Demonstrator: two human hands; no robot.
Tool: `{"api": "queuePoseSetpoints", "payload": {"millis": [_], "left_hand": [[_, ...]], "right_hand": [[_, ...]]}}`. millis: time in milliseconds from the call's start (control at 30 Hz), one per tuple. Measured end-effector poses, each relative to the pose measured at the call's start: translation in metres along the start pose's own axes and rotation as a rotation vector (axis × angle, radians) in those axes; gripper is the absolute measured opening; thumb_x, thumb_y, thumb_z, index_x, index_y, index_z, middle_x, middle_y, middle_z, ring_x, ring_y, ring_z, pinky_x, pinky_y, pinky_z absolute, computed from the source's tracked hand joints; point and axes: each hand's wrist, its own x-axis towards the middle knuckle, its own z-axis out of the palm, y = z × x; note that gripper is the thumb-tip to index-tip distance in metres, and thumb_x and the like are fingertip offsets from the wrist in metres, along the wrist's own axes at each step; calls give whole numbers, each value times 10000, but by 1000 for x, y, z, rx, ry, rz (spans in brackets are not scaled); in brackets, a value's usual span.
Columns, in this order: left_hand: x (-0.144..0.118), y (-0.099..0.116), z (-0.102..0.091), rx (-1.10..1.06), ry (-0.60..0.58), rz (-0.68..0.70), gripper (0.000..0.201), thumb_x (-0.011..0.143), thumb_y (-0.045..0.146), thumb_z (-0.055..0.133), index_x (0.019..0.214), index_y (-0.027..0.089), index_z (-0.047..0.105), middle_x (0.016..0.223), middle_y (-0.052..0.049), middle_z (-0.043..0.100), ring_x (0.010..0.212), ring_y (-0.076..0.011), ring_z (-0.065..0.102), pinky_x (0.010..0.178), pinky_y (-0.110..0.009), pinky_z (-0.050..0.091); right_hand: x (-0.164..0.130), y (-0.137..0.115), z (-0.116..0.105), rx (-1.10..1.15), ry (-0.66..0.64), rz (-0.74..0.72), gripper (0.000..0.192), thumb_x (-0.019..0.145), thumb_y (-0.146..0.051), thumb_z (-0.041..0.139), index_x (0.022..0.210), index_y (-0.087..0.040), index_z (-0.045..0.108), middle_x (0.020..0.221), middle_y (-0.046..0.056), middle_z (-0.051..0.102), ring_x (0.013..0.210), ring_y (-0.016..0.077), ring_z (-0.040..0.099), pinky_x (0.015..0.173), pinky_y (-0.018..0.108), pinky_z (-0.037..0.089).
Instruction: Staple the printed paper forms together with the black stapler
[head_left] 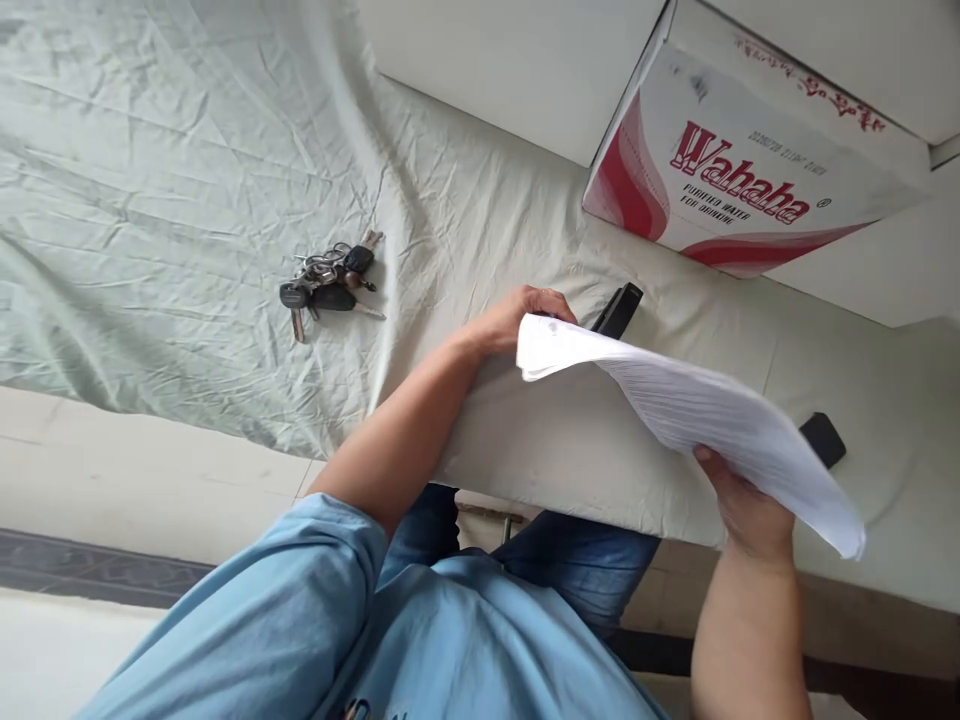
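Observation:
A thick stack of white paper (690,390) is raised over the table, bent and twisted along its length. My right hand (754,510) grips its near edge, thumb on top and the other fingers hidden underneath. At the stack's left end, my left hand (525,315) is closed on the far corner, its fingertips partly hidden by the sheets. Just beyond that hand, a long black object (621,308) pokes out from behind the paper. Another black piece (823,440) shows past the right side; whether the two are joined is hidden.
A bunch of keys (330,280) lies to the left on the wrinkled pale cloth (187,200) covering the table. A red and white water carton (742,170) stands at the back right, between white boxes (510,70). The table's front edge runs close to my lap.

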Motion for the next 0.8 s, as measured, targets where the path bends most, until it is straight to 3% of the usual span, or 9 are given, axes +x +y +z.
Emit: {"api": "queuePoseSetpoints", "payload": {"millis": [133,233,333,400,533,600,667,800], "left_hand": [[-3,-5,6,-12,-9,-64,524,897,639,969,1130,175,895,1093,-123,896,1003,-259,811,970,-415,654],[-4,-6,10,53,15,-111,570,916,720,925,1095,184,853,1103,-106,882,1022,-264,795,966,-404,645],[-3,0,11,100,64,-163,593,1008,766,798,1003,172,795,1013,-85,823,921,-219,736,875,-360,592],[-2,7,10,102,95,-194,647,1011,816,761,925,175,738,874,-49,724,789,-170,637,738,-327,498],[-1,16,7,154,128,-181,757,984,886,754,715,242,459,689,40,402,635,-93,353,600,-322,255],[-2,19,6,144,78,-187,777,980,890,757,712,249,409,691,45,376,630,-85,330,593,-310,237],[-3,23,7,104,2,-214,765,963,883,781,724,243,436,699,42,405,633,-87,355,587,-294,250],[-3,27,15,72,-181,-212,692,983,791,799,724,227,493,703,42,419,638,-94,377,591,-281,281]], "right_hand": [[-1,5,9,-6,50,-50,552,781,-539,1097,1236,-300,895,1306,89,908,1451,405,807,1243,648,700],[2,5,8,-43,8,-15,667,802,-540,1090,1381,-290,874,1485,106,867,1630,411,690,1399,667,570],[-2,3,15,-24,7,35,789,869,-552,1049,1572,-296,799,1678,97,778,1731,386,597,1510,672,407],[-16,3,21,54,26,139,835,902,-562,1022,1651,-309,752,1740,95,738,1741,381,591,1523,680,372],[-58,11,12,139,-71,517,854,832,-603,1061,1603,-351,791,1650,87,809,1664,383,677,1504,664,415],[-72,18,-6,126,-133,649,782,807,-634,1068,1506,-365,842,1571,82,855,1606,376,730,1485,621,455],[-73,23,-28,137,-128,671,705,828,-682,1036,1427,-347,870,1474,106,895,1527,393,786,1406,613,558],[-44,22,-55,199,-135,546,689,919,-774,925,1417,-303,863,1334,162,924,1354,400,867,1217,592,693]]}}
